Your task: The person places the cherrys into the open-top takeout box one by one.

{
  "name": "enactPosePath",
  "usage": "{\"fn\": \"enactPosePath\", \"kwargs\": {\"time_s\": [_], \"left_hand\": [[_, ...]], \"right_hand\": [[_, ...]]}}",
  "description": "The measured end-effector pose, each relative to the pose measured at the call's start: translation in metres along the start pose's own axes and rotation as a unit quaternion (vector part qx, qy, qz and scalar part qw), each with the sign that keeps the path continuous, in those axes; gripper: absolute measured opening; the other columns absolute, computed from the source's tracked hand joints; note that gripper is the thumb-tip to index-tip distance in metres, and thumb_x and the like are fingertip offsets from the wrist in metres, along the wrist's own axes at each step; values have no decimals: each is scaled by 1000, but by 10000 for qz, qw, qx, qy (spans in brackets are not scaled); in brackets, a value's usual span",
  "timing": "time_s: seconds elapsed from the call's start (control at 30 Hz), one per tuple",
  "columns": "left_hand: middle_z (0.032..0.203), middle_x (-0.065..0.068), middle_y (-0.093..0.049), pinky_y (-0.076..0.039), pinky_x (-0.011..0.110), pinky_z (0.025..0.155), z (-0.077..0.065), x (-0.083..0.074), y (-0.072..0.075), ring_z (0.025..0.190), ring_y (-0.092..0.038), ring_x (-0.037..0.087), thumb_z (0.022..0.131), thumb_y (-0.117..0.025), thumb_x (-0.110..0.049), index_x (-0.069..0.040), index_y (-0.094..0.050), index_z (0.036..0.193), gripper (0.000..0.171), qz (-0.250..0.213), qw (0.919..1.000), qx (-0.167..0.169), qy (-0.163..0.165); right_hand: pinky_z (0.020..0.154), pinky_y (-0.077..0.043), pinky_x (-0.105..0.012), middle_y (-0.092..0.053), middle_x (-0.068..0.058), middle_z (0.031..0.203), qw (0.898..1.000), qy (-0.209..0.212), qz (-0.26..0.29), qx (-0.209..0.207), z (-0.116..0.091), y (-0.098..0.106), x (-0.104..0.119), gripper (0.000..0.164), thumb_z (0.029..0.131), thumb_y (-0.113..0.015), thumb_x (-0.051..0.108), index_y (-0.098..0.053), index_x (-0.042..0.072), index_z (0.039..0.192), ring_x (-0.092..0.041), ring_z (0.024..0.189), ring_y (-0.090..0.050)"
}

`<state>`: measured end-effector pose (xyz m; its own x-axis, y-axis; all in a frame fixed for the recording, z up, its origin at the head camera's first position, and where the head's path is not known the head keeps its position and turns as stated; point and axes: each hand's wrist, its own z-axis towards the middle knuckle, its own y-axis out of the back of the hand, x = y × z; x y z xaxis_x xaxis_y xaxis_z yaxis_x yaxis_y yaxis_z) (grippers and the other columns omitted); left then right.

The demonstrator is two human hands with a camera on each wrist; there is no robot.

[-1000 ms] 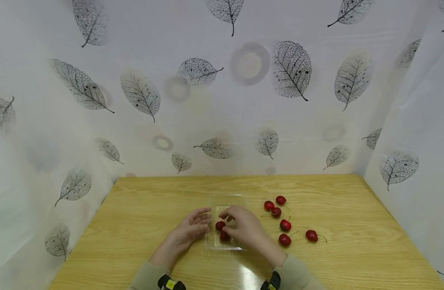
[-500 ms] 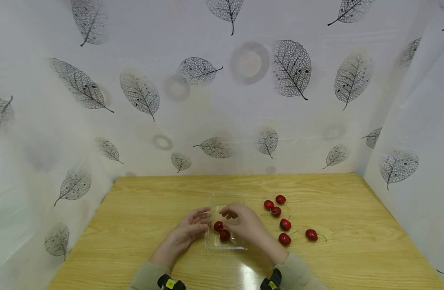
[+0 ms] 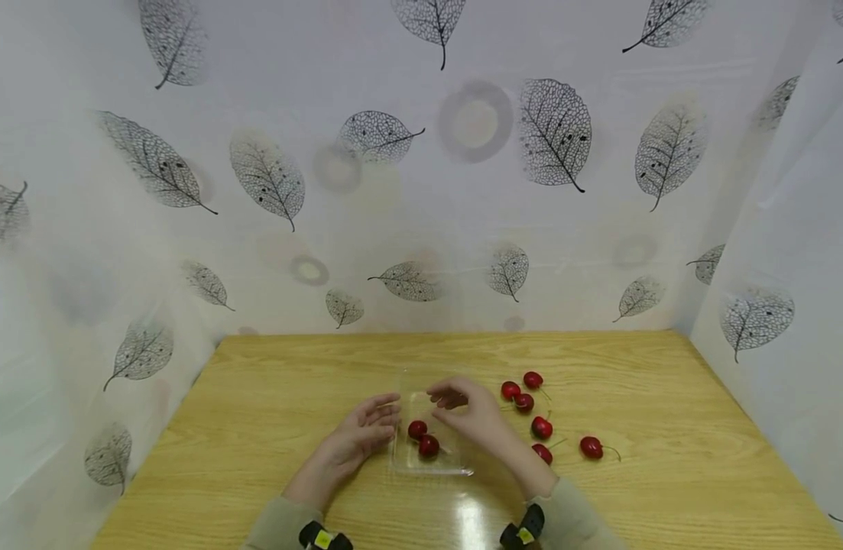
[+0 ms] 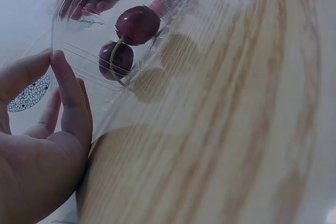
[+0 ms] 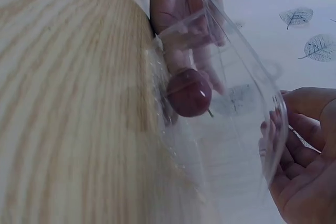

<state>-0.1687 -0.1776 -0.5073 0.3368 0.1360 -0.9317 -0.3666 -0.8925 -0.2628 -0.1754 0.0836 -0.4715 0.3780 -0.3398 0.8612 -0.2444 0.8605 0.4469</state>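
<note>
A clear plastic box [image 3: 431, 468] stands on the table, with two dark red cherries inside: one cherry [image 3: 417, 429] lies touching another cherry [image 3: 429, 446]. My left hand [image 3: 358, 439] rests at the box's left side. In the left wrist view, that hand's thumb and a finger touch the rim, fingers fairly straight. Over the box's right half hovers my right hand [image 3: 471, 416], fingers loosely bent and holding nothing. The right wrist view shows its fingertips [image 5: 273, 124] partly through the clear wall, apart from the cherry [image 5: 190, 93].
Right of the box, several stemmed cherries lie on the wooden table [image 3: 290, 382], among them a far cherry [image 3: 533, 380] and a rightmost cherry [image 3: 591, 448]. My right forearm partly covers the nearest cherry [image 3: 543, 452]. Leaf-patterned sheeting [image 3: 421, 191] surrounds the back and sides.
My right hand has drawn back rightward from the cherries in the box, leaving both in full view. The left hand has stayed at the box's side.
</note>
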Motion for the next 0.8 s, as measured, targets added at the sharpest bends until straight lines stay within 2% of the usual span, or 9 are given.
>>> {"fn": "enactPosePath", "kwargs": {"time_s": [0.3,0.6,0.8], "left_hand": [[165,31,-28,-53,23,103,-1,0,1,131,-55,15,99,-64,1,5,-27,163,74,19,10000,-5,-23],[166,31,-26,-53,23,104,0,2,2,133,-52,16,101,-64,0,5,-25,163,74,38,10000,48,-58],[166,31,-27,-53,22,103,0,2,1,132,-53,15,100,-65,0,6,-24,163,75,-12,9999,73,-100]], "right_hand": [[88,-62,-29,-77,-18,113,9998,-76,40,-203,-6,26,-5,26,96,-76,3,-74,1,121,-22,96,-74],[84,-61,-24,-76,-20,111,9982,-86,97,-580,-15,50,-18,27,96,-76,3,-73,-1,122,-3,92,-69],[81,-60,-22,-74,-25,112,9975,-267,90,-652,-22,68,-21,27,97,-74,3,-72,-3,123,0,91,-68]]}}
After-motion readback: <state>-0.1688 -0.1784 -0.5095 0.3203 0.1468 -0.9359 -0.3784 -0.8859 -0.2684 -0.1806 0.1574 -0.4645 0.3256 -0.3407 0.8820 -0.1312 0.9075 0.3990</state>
